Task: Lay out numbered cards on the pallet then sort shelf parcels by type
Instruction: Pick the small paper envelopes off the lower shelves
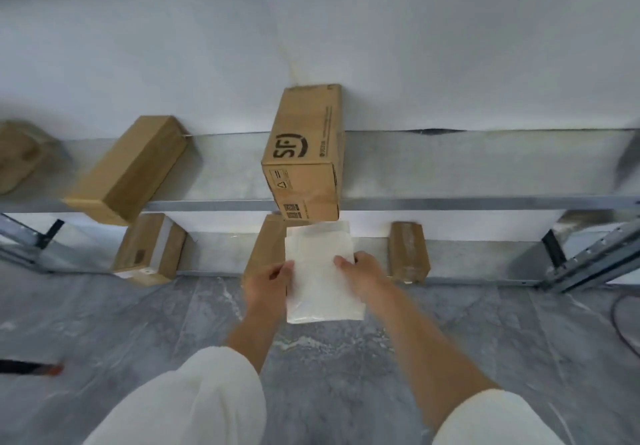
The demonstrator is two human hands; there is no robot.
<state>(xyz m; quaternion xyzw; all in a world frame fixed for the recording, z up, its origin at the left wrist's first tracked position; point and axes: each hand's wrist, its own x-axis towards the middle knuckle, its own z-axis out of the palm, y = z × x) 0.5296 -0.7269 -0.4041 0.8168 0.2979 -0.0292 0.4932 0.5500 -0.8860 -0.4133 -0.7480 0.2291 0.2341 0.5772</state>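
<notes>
Left hand (268, 283) and right hand (363, 276) each pinch an edge of the white card stack (318, 271), held before the lower shelf (485, 257); keep it squared, thumb off one card

Two bare forearms reach forward out of white sleeves (194, 403), the left hand (268, 287) and right hand (365, 276) level and close together, each with its thumb laid on top, pinching opposite side edges of one flat white parcel (320, 281).
</notes>
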